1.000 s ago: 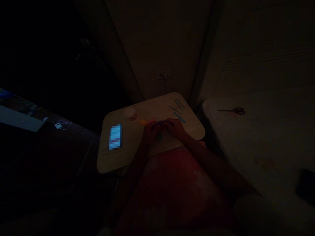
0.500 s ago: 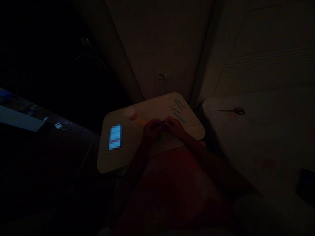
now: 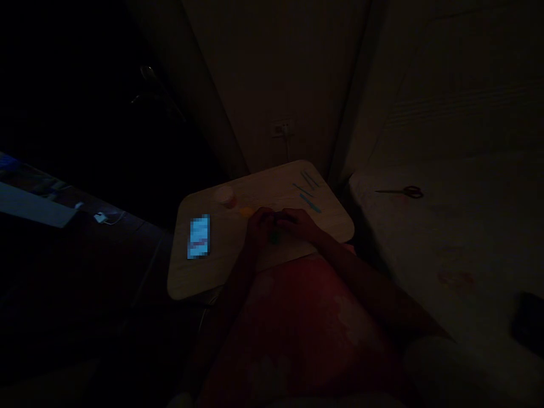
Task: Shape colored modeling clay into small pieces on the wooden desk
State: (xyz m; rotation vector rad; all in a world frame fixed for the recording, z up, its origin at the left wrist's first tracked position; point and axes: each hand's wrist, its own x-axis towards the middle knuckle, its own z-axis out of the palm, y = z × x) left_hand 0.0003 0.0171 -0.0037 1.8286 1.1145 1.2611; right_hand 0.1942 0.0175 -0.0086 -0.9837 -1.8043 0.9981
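Observation:
The room is very dark. My left hand (image 3: 260, 226) and my right hand (image 3: 300, 225) meet over the middle of a small light wooden lap table (image 3: 221, 272), fingers curled together around something small and dark that I cannot make out. A greenish bit (image 3: 275, 238) shows just below the fingers. A faint orange piece (image 3: 247, 211) lies on the table just left of my left hand. Several thin blue strips (image 3: 306, 191) lie beyond my right hand.
A lit phone (image 3: 199, 236) lies on the table's left part, with a small pale cup (image 3: 225, 196) behind it. Scissors (image 3: 403, 191) rest on the pale surface at the right. A wall socket (image 3: 282, 128) sits behind the table. My red-clothed lap (image 3: 306, 328) is below.
Both hands have stayed together over the table, with only slight shifts of the fingers. The picture has grown a little dimmer.

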